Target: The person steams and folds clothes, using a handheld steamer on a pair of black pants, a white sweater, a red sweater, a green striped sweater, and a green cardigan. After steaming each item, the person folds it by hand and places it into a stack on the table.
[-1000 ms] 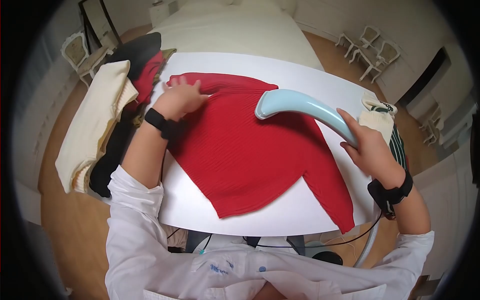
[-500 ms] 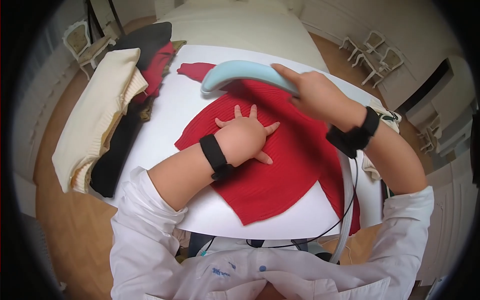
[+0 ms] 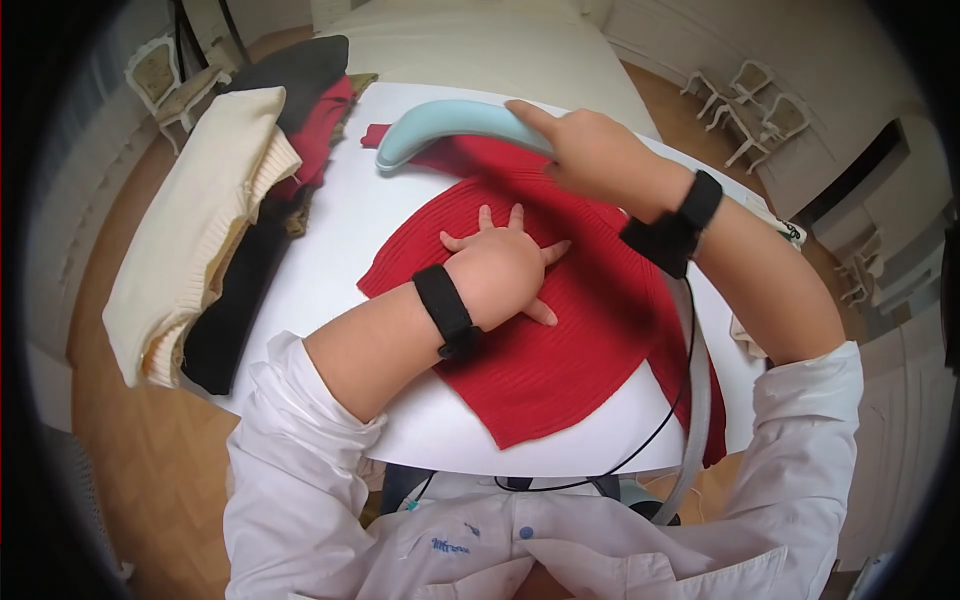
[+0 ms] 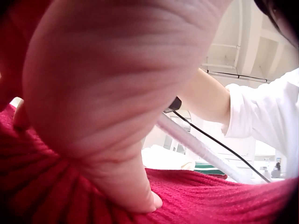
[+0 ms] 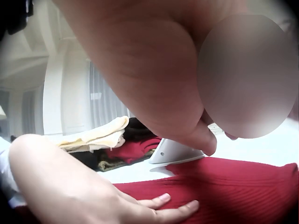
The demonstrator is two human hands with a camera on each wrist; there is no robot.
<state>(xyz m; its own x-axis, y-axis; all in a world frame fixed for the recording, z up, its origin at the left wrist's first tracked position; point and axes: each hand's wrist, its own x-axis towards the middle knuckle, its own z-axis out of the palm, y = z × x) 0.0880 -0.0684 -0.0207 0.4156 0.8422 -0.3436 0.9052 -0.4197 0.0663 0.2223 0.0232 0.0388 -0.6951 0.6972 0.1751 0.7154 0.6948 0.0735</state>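
A red ribbed sweater (image 3: 540, 370) lies spread on a white table (image 3: 330, 290). My left hand (image 3: 497, 270) rests on its middle with the fingers spread wide; the left wrist view shows the thumb (image 4: 135, 191) touching the ribbed knit. My right hand (image 3: 610, 160) grips the handle of a light blue garment steamer (image 3: 450, 122), index finger stretched along its top. The steamer head is over the sweater's far left sleeve (image 3: 374, 135). In the right wrist view the pale steamer head (image 5: 175, 151) shows close over that sleeve. A grey hose (image 3: 697, 400) hangs below my right wrist.
Folded clothes lie along the table's left side: a cream knit (image 3: 195, 230), a black garment (image 3: 225, 330) and a dark grey one (image 3: 295, 75). A thin black cable (image 3: 640, 445) crosses the near edge. Behind the table is a bed (image 3: 480, 50).
My left hand has moved from the left sleeve to the sweater's middle and lies there. The steamer, in my right hand, has swung left and away from me over the far sleeve.
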